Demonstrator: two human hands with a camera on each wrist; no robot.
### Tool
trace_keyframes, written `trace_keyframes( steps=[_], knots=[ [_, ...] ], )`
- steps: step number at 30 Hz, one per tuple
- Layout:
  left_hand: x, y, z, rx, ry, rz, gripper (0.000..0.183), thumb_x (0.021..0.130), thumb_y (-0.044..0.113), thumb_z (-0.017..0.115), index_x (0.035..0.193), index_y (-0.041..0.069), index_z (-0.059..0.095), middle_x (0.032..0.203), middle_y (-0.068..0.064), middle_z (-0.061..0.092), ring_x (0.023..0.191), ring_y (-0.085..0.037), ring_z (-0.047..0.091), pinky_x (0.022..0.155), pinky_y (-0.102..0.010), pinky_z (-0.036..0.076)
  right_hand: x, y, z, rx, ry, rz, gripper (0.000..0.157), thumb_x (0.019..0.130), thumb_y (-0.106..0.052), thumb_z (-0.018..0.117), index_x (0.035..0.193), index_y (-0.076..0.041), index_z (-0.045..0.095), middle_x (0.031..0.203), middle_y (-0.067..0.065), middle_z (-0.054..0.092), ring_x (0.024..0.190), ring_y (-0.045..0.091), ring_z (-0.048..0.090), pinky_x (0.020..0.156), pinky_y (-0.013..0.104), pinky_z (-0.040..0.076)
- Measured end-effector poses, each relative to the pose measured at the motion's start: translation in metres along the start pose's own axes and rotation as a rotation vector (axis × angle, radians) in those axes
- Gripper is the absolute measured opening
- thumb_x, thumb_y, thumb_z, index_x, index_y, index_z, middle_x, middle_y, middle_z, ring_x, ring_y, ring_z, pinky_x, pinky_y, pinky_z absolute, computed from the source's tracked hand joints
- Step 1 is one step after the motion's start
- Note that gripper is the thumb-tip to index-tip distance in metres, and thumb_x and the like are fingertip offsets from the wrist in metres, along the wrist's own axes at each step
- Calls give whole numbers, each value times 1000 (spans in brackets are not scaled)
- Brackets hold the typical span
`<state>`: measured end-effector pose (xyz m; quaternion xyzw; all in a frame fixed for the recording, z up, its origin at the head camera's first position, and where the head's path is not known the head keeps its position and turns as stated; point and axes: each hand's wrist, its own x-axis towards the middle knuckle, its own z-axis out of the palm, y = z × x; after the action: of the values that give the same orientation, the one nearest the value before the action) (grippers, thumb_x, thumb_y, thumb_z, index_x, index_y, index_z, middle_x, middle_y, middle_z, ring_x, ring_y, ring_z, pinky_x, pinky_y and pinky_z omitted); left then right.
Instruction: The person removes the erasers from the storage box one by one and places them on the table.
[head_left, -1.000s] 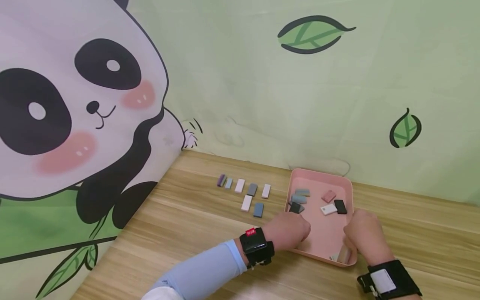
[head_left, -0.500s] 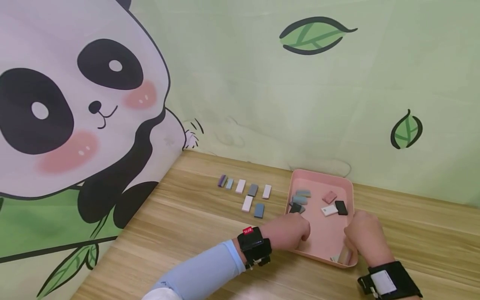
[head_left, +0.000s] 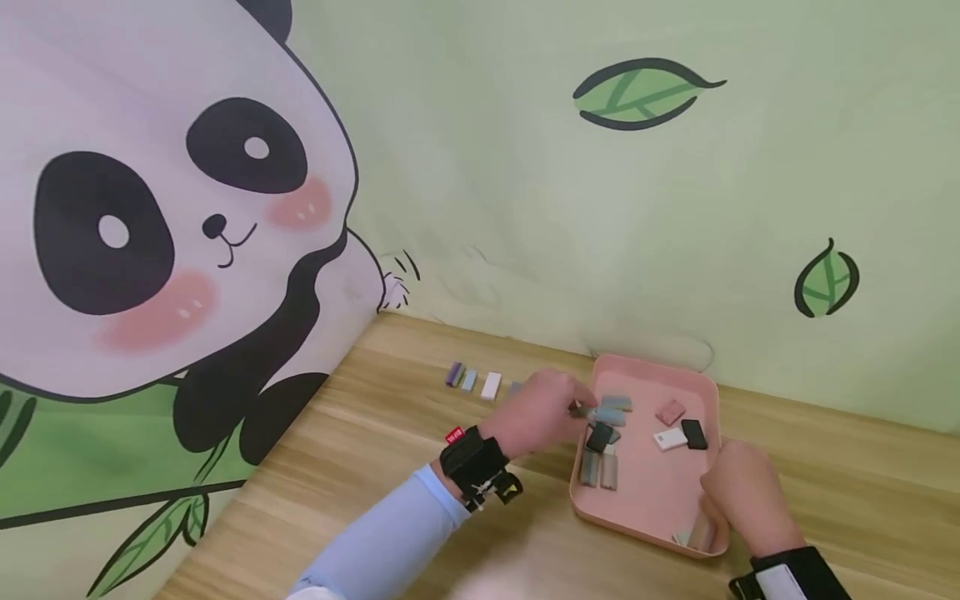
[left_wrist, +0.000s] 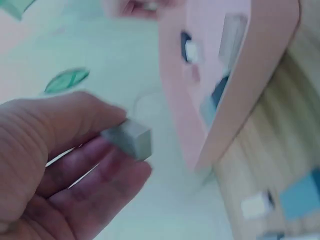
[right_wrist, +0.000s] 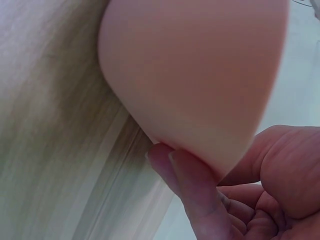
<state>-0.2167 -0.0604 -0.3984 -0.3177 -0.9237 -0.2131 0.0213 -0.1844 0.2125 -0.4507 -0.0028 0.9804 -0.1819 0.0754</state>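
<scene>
My left hand [head_left: 536,412] is just past the left rim of a pink tray [head_left: 645,492], over the table. Between its thumb and fingers it pinches a small grey block [left_wrist: 137,140], clearest in the left wrist view. My right hand [head_left: 750,492] grips the tray's right wall; the right wrist view shows fingers and thumb around the tray's edge [right_wrist: 195,85]. Inside the tray lie several small blocks: a pink block [head_left: 670,412], a white block [head_left: 669,439], a black block [head_left: 694,434], and greyish and dark ones along the left side.
Left of the tray, small blocks sit in a row on the wooden table [head_left: 390,450]: a purple block [head_left: 453,374], a light blue block [head_left: 468,380] and a white block [head_left: 491,386]. My left hand covers others. A printed panda backdrop [head_left: 487,208] rises behind.
My left hand has moved up and left, from inside the tray to beyond its left rim, with the grey block. Blocks it covered in the tray now show. The right hand keeps its hold.
</scene>
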Motion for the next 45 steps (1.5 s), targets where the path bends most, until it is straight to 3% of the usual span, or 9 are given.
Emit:
trace_keyframes(
  steps=[6,10,15,19,26,33,36,38,45],
  knots=[
    [-16,-34,-15,-113,210,-243,21,84,17,64,105,15,70,95,3,70,80,-4,63,61,-15,48,-4,2,5,-20,-4,-3,11,77,-5,55,68,2,55,66,10,53,59,23,50,53,31,38],
    [-28,-60,-21,-167,291,-393,22,82,15,66,104,12,70,96,-1,70,78,-8,63,61,-19,49,-4,1,6,-27,-39,21,12,79,-6,54,72,4,56,68,11,52,59,22,50,52,30,38],
    [-38,-84,-19,-181,299,-513,20,78,11,70,97,5,71,93,-6,70,73,-12,62,64,-24,50,-3,-4,1,-20,-58,44,14,81,-7,54,76,6,57,67,11,51,57,21,50,50,29,38],
    [-43,-93,-10,-170,254,-576,15,73,9,75,87,5,72,84,-5,68,71,-14,58,62,-26,47,-4,-4,0,-16,-60,53,14,81,-7,54,76,6,56,66,11,51,56,21,50,49,28,37],
    [-47,-101,5,-116,203,-630,11,75,13,76,73,7,67,75,-3,62,66,-17,55,57,-27,44,-4,-2,2,-27,-66,53,15,81,-7,54,76,6,56,66,10,50,56,21,50,49,28,37],
    [-43,-110,16,-84,180,-626,8,73,5,72,68,7,66,66,-2,63,56,-14,56,49,-26,45,-2,-2,3,-19,-40,36,15,81,-7,54,70,3,55,64,10,49,54,20,49,47,28,36],
    [-40,-115,20,-14,175,-601,6,69,6,73,69,8,68,68,-1,66,59,-13,56,59,-28,48,-1,-2,3,-16,-17,26,15,80,-6,53,67,3,55,64,10,49,54,21,49,47,28,36],
    [-39,-116,23,32,172,-580,7,68,7,74,68,9,68,68,0,66,61,-13,56,73,-30,49,-2,-2,3,-8,-22,36,15,81,-6,53,68,3,55,63,10,49,53,20,49,46,28,36],
    [-41,-117,29,49,160,-572,17,64,8,77,63,10,60,64,2,59,58,-15,53,98,-38,42,-5,-1,3,-34,3,5,16,79,-5,53,65,0,53,61,8,48,53,20,48,46,28,34]
  ],
)
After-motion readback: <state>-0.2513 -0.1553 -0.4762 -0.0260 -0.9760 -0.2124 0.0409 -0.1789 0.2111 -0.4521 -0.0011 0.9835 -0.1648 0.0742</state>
